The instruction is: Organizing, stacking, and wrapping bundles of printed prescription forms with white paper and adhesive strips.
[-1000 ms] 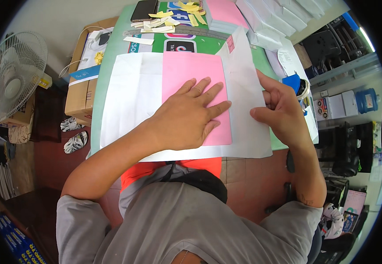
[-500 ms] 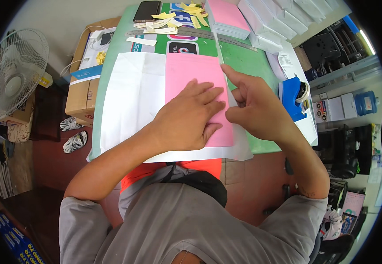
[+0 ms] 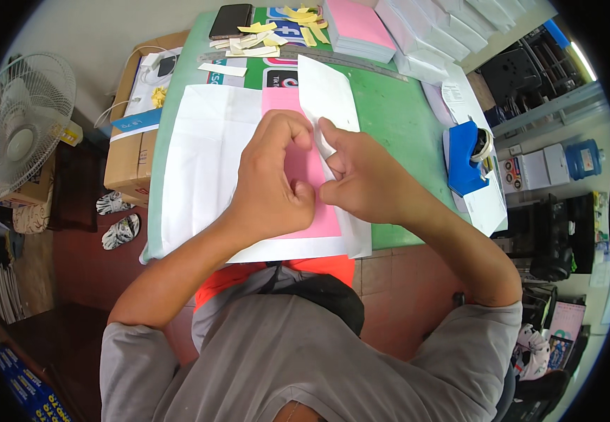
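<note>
A pink sheet or pad (image 3: 312, 172) lies on a large white sheet of paper (image 3: 199, 155) spread over the green table. The white sheet's right side (image 3: 329, 91) is turned up and over the pink piece's right edge. My right hand (image 3: 371, 172) is closed on that turned-up part, its thumb and curled fingers at the fold. My left hand (image 3: 270, 172) rests on the pink piece with bent fingers, thumb and forefinger apart, close to the white edge. Pink shows through the gap between them. Whether the pink piece is one sheet or a stack is hidden.
A metal ruler (image 3: 347, 62), paper strips (image 3: 255, 46) and a phone (image 3: 230, 21) lie along the table's far side. Beyond stand a pink-topped paper stack (image 3: 357, 32) and white wrapped packs (image 3: 424, 35). On the right is a blue tape dispenser (image 3: 465, 158); a cardboard box (image 3: 129, 158) stands left.
The white sheet's right side has come up and leftward over the pink edge in my right hand. My left hand has gone from flat to bent fingers. The pink piece has shifted slightly left.
</note>
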### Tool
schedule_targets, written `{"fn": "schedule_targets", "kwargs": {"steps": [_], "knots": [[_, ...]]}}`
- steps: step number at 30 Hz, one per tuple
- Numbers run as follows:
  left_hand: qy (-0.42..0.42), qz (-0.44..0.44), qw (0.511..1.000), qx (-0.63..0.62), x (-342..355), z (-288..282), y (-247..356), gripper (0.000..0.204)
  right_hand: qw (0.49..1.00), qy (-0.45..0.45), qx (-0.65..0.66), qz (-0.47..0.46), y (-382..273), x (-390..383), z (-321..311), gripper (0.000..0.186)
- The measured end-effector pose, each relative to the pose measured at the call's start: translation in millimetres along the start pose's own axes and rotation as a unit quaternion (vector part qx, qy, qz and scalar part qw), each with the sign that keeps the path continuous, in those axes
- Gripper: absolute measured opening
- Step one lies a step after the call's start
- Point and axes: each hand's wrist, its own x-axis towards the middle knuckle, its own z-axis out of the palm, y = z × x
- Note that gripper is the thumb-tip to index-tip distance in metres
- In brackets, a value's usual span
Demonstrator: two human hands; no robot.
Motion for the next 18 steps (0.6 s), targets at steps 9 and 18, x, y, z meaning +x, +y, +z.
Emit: {"fn": "schedule_targets", "kwargs": {"steps": [9,18], "knots": [[0.057,0.061,0.995,-0.062,2.3,-1.7,-11.8,0.048,0.974,-0.053,0.219,0.028,16.5,6.5,22.9,0.1],[-0.189,-0.032,0.971,0.143,11.6,-13.3,12.7,0.048,0.919,-0.056,0.39,-0.017,33.9,-3.8,16.3,0.1]]}}
